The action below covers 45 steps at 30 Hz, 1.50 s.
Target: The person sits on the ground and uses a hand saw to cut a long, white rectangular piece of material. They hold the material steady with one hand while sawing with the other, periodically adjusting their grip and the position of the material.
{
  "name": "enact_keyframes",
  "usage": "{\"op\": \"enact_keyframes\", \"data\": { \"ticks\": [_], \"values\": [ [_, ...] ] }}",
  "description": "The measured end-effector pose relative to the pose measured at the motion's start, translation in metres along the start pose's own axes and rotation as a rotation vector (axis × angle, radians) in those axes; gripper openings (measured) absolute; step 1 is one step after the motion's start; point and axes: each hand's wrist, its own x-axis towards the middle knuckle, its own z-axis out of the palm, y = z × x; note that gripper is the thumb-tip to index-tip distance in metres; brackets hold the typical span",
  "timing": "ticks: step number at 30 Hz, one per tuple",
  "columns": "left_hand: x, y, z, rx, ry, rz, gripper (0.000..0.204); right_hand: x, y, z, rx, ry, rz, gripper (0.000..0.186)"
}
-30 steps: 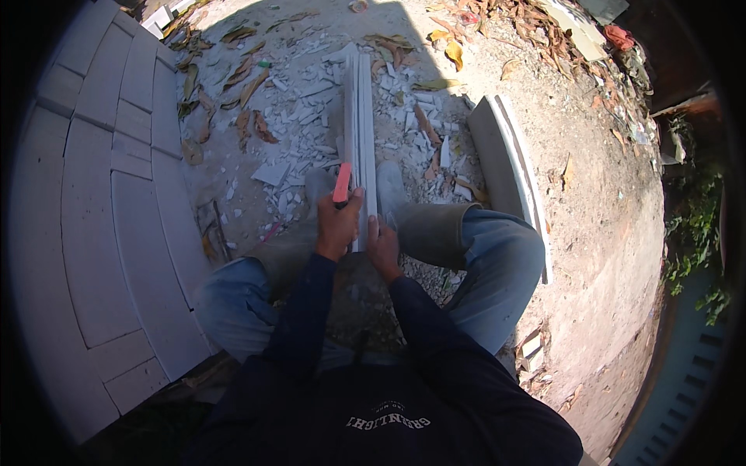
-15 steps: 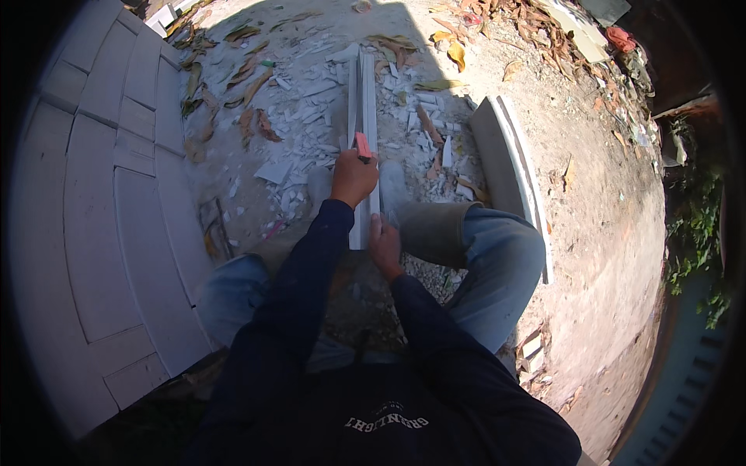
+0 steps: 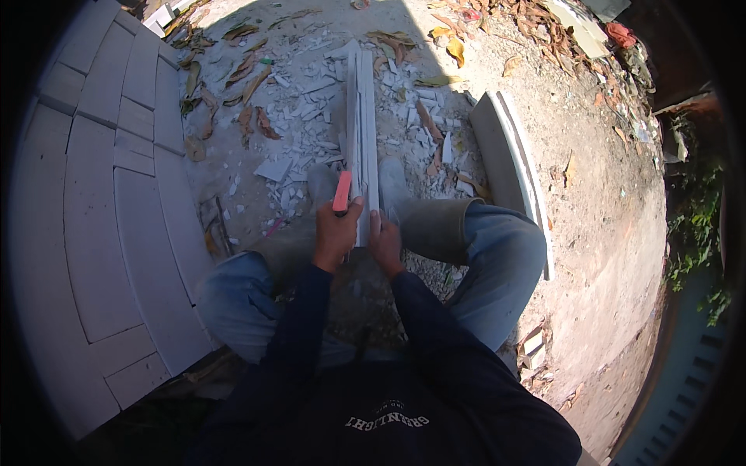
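Long, narrow white board strips (image 3: 366, 140) lie side by side between my knees, running away from me. My left hand (image 3: 334, 239) is closed round a red utility knife with a black part (image 3: 342, 191), at the left edge of the strips near their close end. The knife's blade cannot be made out. My right hand (image 3: 385, 244) grips the near end of the strips from the right, thumb on top. Only a small gap separates the two hands. Along the strips' length, narrow dark gaps show between the pieces.
Large pale panels (image 3: 136, 225) stand on the left. A thick grey slab (image 3: 509, 155) leans beyond my right knee (image 3: 497, 248). White board scraps (image 3: 273, 169) and dry leaves (image 3: 252, 85) litter the dusty ground. Green plants (image 3: 695, 248) grow at the far right.
My left hand has drawn back toward me along the strips and shifted left with the knife. The strips' far ends look slightly shifted. My right hand stays at the near end.
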Motion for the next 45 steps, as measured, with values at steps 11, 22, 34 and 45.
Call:
{"op": "enact_keyframes", "data": {
  "ticks": [11,22,34,45],
  "values": [
    [0.014,-0.002,0.013,-0.139,-0.045,-0.149,0.032,0.002,0.009,0.008,0.016,0.034,-0.048,0.047],
    [-0.049,-0.062,0.023,-0.148,-0.026,-0.023,0.028,-0.003,0.015,-0.002,0.096,-0.044,-0.031,0.051],
    [0.011,-0.091,0.071,0.360,0.202,0.700,0.021,0.010,0.033,0.003,0.365,-0.060,-0.192,0.053],
    [-0.046,-0.070,0.023,-0.112,-0.070,0.051,0.024,0.004,0.022,-0.004,0.313,-0.140,0.097,0.064]
  ]
}}
